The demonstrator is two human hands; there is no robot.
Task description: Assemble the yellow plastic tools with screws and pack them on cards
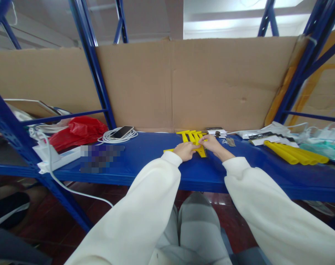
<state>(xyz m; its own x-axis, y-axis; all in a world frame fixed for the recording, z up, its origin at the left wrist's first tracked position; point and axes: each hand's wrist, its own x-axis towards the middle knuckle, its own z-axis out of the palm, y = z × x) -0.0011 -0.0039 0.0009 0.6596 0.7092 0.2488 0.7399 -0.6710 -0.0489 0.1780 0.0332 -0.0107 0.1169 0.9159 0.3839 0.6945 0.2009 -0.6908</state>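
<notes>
**Operator:** Left hand (184,150) status: fingers curled narrow, tips pressed on a yellow plastic piece (200,150) lying flat on the blue shelf (145,162). Whether the piece is pinched or only touched cannot be told from this view.

**Inspector:** Right hand?

**Operator:** Right hand (213,143) sits just beside the left, at its 3 o'clock, fingers bent narrow on the same yellow piece. Both white sleeves (145,217) run in from the near edge; grey-trousered knees show below the shelf.

**Inspector:** Location of the yellow parts?

**Operator:** Centre of the shelf. At 12 o'clock from the hands, touching the held piece, lies a row of T-shaped yellow handles (191,134).

**Inspector:** Items to the right?

**Operator:** At 3 o'clock, well apart from the hands, yellow tubes (294,154) lie side by side. Small metal parts (228,141) lie near the right hand at 2 o'clock. Beyond the tubes lie white packets (269,133).

**Inspector:** Items to the left?

**Operator:** At 9 o'clock, a blurred patch, then a white power strip (55,158) with its cable hanging off the edge. At 10 o'clock, a phone (122,132) rests on a coiled white cable (112,138); a red bag (77,132) lies farther left.

**Inspector:** Rear boundary?

**Operator:** Cardboard sheet (173,81) stands upright at the back, between blue rack posts (91,62).
</notes>
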